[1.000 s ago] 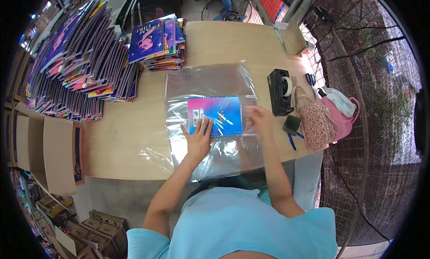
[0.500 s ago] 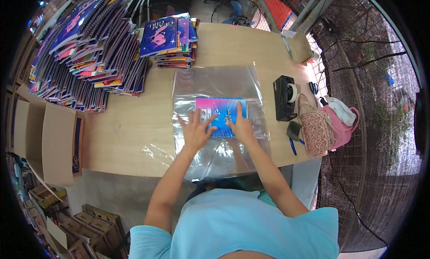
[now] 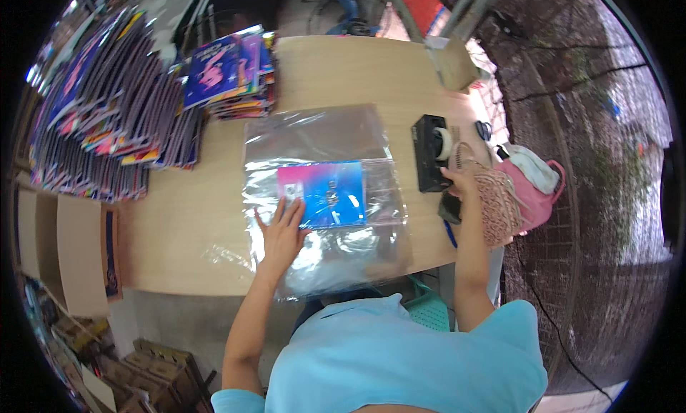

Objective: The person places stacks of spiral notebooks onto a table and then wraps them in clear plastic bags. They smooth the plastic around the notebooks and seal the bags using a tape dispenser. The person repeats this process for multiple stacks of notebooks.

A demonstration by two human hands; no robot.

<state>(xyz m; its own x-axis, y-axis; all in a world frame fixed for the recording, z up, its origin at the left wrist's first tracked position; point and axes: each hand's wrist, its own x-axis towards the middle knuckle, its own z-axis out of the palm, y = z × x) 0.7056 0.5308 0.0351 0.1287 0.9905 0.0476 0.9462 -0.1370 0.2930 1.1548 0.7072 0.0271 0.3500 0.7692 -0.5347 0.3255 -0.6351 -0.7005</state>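
A pink-and-blue spiral notebook (image 3: 336, 195) lies within the outline of large clear plastic sheets or bags (image 3: 321, 131); glare hides how the layers run around it. My left hand (image 3: 282, 234) rests spread on the notebook's lower left part and the plastic beside it. Off to the right, my right hand (image 3: 461, 183) is at the near end of a black tape dispenser (image 3: 427, 156), fingers apart, thumb close to its edge. I cannot tell whether it touches the dispenser. A roll of tape (image 3: 444, 143) sits in the dispenser.
Tall piles of spiral notebooks (image 3: 107, 106) fill the table's far left, with a smaller stack (image 3: 221, 77) beside them. An open cardboard box (image 3: 75, 249) stands at the left. Right of my hand are a patterned pouch (image 3: 496, 209), a pink bag (image 3: 532, 191) and scissors (image 3: 484, 131).
My right hand has left the notebook and moved right to the tape dispenser. My left hand stays at the notebook's left side, now lower. The whole view has shifted slightly.
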